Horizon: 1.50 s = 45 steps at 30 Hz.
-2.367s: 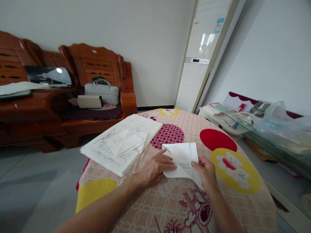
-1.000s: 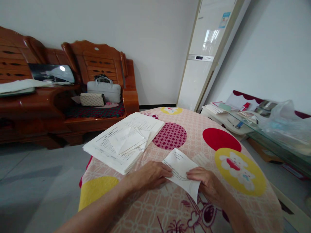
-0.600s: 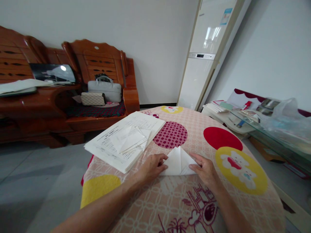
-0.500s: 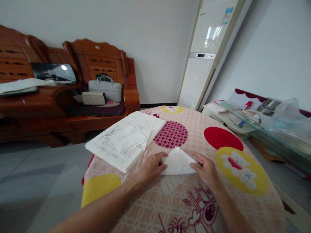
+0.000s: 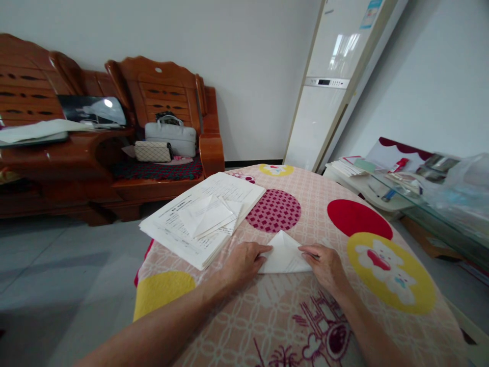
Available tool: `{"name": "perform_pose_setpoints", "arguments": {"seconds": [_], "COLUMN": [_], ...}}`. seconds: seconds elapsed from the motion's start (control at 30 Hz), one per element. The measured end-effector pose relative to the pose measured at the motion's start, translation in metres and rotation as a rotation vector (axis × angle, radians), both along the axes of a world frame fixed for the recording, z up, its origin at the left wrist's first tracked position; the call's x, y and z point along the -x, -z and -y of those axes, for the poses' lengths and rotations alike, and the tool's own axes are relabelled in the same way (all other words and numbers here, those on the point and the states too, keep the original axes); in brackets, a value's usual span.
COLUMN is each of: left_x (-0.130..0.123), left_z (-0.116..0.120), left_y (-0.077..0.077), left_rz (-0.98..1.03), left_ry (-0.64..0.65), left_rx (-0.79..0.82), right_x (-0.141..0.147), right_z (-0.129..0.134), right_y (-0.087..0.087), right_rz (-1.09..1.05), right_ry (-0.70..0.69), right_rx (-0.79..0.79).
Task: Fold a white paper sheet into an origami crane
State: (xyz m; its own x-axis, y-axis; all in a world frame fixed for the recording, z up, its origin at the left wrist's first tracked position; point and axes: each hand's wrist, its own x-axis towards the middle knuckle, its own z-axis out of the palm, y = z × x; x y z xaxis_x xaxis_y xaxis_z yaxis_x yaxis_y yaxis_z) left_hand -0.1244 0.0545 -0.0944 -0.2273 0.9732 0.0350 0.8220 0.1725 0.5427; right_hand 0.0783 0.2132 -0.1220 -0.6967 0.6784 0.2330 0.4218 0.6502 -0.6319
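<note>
A white sheet of paper (image 5: 284, 257), folded to a triangle with its peak pointing away from me, lies on the patterned tablecloth (image 5: 237, 311). My left hand (image 5: 248, 260) grips its left side, index finger stretched along the slanted edge and thumb below. On the right side, my right hand (image 5: 323, 262) pinches the paper between thumb and fingers. Faint print shows on the paper's lower right. Left of it rests a stack of printed sheets (image 5: 183, 247), with folded paper pieces (image 5: 210, 214) on top.
Behind the table stand wooden chairs (image 5: 212, 153) bearing a grey bag (image 5: 171, 137) and a quilted purse (image 5: 153, 151). A tall white air conditioner (image 5: 317, 112) is in the corner. To the right, a glass-topped side table (image 5: 439, 209) holds papers, a plastic bag and small items.
Both hands have shifted inward along the triangle's slanted edges, fingers nearer its peak. The view has turned slightly to the left, and the stack of sheets stays put.
</note>
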Motion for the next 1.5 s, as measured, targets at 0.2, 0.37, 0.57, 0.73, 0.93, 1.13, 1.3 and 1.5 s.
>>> {"name": "perform_pose_setpoints", "arguments": {"seconds": [0.2,0.37,0.57,0.73,0.93,1.13,1.3,1.5], "left_x": [0.001,0.003,0.002,0.002,0.003,0.002,0.004,0.004], "left_z": [-0.002,-0.004,-0.006,-0.008,-0.009,-0.009,-0.01,-0.011], "left_y": [-0.001,0.0,-0.001,0.0,-0.001,-0.002,0.001,0.0], "left_rz": [-0.007,-0.013,-0.051,-0.059,-0.093,-0.069,-0.075,-0.083], "left_ry": [-0.026,0.003,0.009,0.021,0.012,-0.006,0.008,0.013], "left_rx": [0.008,0.011,0.014,0.028,0.093,0.097,0.077,0.087], "right_x": [0.004,0.006,0.006,0.007,0.008,0.009,0.008,0.009], "right_z": [-0.001,-0.003,-0.002,-0.001,0.0,0.001,0.0,0.001], "right_y": [0.001,0.003,0.001,0.0,-0.002,-0.001,0.001,0.0], "right_rz": [0.025,0.022,0.051,0.064,0.095,0.088,0.071,0.075], "right_ry": [0.034,0.039,0.048,0.056,0.063,0.086,0.084,0.09], "right_rx": [-0.046,-0.057,-0.065,-0.089,-0.102,-0.095,-0.102,-0.107]}}
